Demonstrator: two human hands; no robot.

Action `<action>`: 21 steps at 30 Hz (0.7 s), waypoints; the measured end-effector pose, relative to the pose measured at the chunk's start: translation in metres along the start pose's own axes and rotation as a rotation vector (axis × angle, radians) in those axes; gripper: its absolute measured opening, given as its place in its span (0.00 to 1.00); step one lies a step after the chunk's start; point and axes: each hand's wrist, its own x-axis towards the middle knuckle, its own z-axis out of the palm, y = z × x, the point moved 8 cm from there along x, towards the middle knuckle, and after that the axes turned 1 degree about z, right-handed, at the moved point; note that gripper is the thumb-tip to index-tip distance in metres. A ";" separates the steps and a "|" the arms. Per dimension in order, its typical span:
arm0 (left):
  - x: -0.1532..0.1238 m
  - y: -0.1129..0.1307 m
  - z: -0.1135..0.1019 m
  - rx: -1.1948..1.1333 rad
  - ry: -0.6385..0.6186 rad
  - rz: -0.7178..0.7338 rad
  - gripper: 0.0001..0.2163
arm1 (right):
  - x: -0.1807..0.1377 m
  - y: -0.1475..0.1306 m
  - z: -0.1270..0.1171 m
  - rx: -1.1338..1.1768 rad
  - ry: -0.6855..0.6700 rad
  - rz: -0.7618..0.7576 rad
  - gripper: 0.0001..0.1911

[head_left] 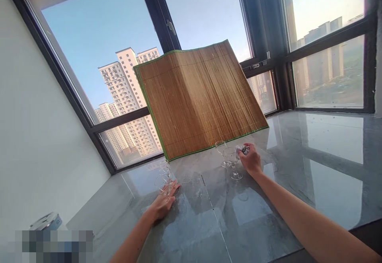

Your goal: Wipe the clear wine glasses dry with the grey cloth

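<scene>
Your hands are well apart: the left hand (163, 205) rests against the bases of the left-hand stemmed glasses (161, 183), its grip hard to tell through clear glass, while the right hand (250, 158) closes around a crumpled wad (245, 150) beside the right-hand stemmed glasses (236, 175). You seem to be positioning glassware on the tiled ledge (191, 215), which calls for gentle, level finger pressure next. Beyond, the bamboo mat (203, 100) shows no readable writing or brand.

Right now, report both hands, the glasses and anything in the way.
Left hand at left glasses. Right hand gripping crumpled wad beside right glasses. Mat standing close behind.
</scene>
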 end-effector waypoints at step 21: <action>-0.024 -0.003 -0.003 0.027 -0.028 0.045 0.25 | -0.001 -0.003 -0.002 -0.006 -0.002 -0.001 0.22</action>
